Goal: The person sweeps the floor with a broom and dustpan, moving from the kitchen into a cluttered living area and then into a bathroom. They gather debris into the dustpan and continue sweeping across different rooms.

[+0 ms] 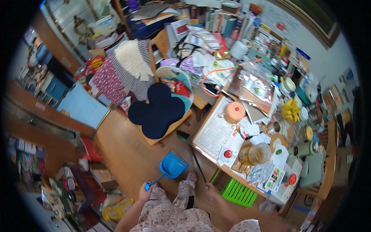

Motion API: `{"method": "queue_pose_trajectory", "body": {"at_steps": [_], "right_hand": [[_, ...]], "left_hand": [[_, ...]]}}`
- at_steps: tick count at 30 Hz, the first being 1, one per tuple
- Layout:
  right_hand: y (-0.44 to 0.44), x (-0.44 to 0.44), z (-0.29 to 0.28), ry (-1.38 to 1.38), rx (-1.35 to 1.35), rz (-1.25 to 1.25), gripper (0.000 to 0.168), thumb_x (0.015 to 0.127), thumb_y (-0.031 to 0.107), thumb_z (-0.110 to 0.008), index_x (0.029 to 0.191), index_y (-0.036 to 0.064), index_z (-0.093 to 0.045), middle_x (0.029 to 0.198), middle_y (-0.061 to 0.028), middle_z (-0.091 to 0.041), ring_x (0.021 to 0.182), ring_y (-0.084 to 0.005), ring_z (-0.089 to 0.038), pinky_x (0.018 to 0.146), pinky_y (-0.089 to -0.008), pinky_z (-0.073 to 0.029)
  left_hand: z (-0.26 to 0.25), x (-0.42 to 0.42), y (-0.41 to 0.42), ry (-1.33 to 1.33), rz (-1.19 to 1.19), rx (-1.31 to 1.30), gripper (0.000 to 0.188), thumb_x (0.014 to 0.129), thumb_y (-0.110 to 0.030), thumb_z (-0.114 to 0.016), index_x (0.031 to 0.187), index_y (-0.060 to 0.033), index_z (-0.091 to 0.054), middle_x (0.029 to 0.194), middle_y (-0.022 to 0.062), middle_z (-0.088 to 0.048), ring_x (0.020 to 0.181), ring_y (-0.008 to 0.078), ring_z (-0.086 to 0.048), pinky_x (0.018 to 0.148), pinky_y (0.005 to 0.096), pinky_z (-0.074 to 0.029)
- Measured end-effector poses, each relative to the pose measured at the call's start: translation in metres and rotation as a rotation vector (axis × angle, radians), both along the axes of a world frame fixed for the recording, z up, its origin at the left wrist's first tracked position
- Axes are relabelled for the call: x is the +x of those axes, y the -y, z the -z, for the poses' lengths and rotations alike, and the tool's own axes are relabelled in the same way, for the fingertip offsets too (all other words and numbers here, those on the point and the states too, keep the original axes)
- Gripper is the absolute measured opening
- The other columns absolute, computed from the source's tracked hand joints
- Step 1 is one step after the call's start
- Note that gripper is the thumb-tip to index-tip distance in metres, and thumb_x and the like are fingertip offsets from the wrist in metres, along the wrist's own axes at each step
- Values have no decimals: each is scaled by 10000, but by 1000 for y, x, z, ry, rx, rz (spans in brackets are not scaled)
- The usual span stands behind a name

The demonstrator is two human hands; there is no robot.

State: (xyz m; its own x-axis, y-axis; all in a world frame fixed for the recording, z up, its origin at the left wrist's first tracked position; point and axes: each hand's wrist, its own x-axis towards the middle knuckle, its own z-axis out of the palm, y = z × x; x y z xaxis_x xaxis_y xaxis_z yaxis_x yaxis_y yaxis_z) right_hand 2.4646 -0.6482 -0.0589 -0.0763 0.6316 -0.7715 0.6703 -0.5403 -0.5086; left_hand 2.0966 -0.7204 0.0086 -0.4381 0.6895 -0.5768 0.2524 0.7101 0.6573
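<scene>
My left hand (145, 192) grips the handle of a blue plastic dustpan (173, 165), whose pan is over the wood floor just ahead of my feet. In my right hand (212, 192) is the thin dark handle of a broom (199, 162). That handle runs forward beside the table's near edge. The dark green bristles (183, 135) lie on the floor between the table and the wooden chair. Any sweepings in the pan are too small to tell.
A cluttered wooden table (200, 133) bears papers, jars and bags on the right. A green plastic crate (239, 191) sits beneath it. Ahead is a chair with a navy cushion (158, 111). Boxes and bags crowd the lower left. Another person (46, 55) stands beyond the doorway.
</scene>
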Motion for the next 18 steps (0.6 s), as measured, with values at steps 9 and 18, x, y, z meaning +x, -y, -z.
{"method": "queue_pose_trajectory", "body": {"at_steps": [9, 18], "right_hand": [[58, 14, 58, -371, -126, -489, 621, 653, 247, -741, 1167, 34, -467, 1138, -153, -522, 1058, -248, -500, 873, -341, -405], [72, 8, -70, -314, -190, -277, 473, 741, 65, -676, 1163, 50, -462, 757, -58, -601, 665, -137, -570, 617, -285, -483]], "left_hand": [[13, 36, 31, -127, -120, 155, 277, 790, -213, -606, 1027, -81, -545, 780, 168, -600, 740, 278, -601, 655, 352, -461], [-6, 59, 114, -134, -312, 170, 280, 773, -323, -600, 996, -156, -569, 906, 179, -608, 864, 371, -568, 696, 441, -460]]}}
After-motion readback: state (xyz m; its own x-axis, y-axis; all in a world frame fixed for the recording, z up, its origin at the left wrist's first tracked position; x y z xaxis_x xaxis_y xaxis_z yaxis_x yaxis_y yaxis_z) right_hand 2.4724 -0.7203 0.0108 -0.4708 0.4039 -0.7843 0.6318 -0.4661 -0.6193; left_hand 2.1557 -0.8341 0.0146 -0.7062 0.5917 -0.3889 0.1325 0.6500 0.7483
